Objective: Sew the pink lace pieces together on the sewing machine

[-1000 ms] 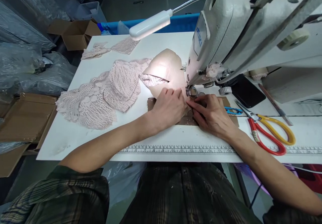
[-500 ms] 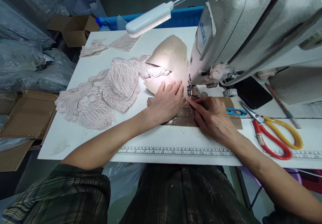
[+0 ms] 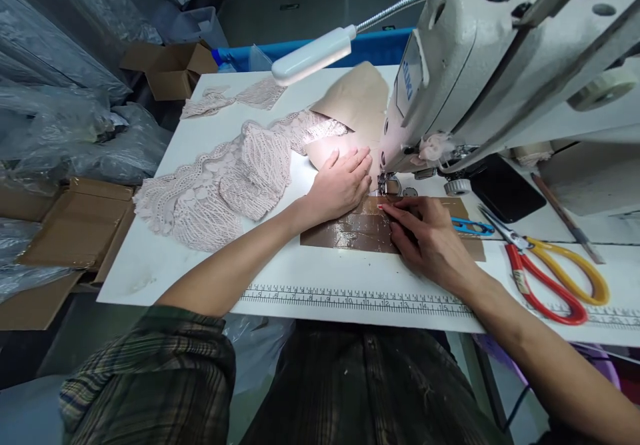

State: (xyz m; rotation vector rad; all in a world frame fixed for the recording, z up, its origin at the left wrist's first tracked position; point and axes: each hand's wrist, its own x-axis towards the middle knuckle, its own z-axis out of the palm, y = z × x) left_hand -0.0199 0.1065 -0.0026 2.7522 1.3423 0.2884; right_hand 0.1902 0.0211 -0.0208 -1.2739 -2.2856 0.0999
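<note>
My left hand [image 3: 343,181] lies flat, fingers stretched out, on a beige cup-shaped fabric piece [image 3: 367,91] with a notch in its left side. Pale pink lace [image 3: 265,165] runs from that notch leftward over the white table. Close in front of the presser foot [image 3: 386,183] of the sewing machine [image 3: 440,65] is my right hand [image 3: 425,231]. Its thumb and index finger are pressed together over a brown taped sheet [image 3: 350,231]; what they pinch, if anything, is too small to name. The fabric edge by the foot is partly hidden by my left hand.
Right of my right hand lie blue thread snips [image 3: 471,226], scissors [image 3: 550,275] with red and yellow handles, and a black phone [image 3: 507,188]. A lamp [image 3: 313,56] hangs over the fabric. A printed ruler [image 3: 350,300] follows the front edge. Cardboard boxes [image 3: 75,225] stand left.
The camera view has shifted, moving the scene slightly right. My right fingertips have drawn a little away from my left hand and the presser foot. My left hand still rests on the fabric.
</note>
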